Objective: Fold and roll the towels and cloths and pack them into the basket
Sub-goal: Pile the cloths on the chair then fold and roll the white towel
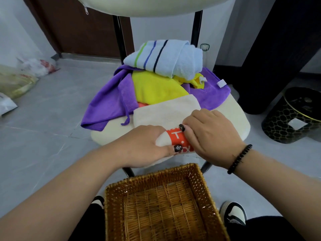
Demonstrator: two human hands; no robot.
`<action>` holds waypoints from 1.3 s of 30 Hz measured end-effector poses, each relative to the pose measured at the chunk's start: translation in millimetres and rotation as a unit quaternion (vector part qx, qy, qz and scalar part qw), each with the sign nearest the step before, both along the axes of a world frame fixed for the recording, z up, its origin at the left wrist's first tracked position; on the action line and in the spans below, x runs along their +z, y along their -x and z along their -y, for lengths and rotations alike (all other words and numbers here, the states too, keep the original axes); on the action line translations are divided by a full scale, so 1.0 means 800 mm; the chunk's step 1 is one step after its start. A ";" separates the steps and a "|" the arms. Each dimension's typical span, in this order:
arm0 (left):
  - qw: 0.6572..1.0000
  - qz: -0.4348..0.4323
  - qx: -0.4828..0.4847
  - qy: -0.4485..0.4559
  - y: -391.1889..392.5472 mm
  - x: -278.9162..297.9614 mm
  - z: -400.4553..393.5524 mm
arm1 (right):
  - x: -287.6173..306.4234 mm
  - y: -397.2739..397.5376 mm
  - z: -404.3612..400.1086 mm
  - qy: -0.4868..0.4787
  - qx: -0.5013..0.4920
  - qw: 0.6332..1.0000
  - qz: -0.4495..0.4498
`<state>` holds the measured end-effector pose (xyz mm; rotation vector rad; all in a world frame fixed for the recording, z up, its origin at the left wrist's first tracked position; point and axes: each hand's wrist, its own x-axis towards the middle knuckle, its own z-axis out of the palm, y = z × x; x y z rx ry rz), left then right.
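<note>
Right now both hands grip the cream cloth (166,113) on the chair seat (232,115), left hand (145,145) and right hand (208,131) curled round its rolled end, whose long axis runs left-right, unrolled cloth lying beyond the fingers (184,127), basket (156,174) nearest.

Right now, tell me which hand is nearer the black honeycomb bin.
Right. The right hand grips the rolled cream cloth on the side toward the black honeycomb bin; the left hand holds the roll's other end, farther away.
</note>
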<state>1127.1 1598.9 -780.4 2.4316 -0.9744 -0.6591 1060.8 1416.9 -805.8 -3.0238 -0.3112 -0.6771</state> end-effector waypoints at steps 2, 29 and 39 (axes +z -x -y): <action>0.999 0.034 0.013 -0.013 0.006 0.000 0.002 | -0.004 -0.007 0.000 0.008 -0.014 1.000 0.018; 0.979 0.189 0.031 -0.065 0.014 -0.001 0.006 | -0.004 -0.008 -0.025 0.018 -0.078 0.996 0.026; 0.925 0.286 0.242 -0.067 0.032 -0.008 -0.009 | 0.015 -0.023 -0.028 -0.090 -0.132 0.980 -0.115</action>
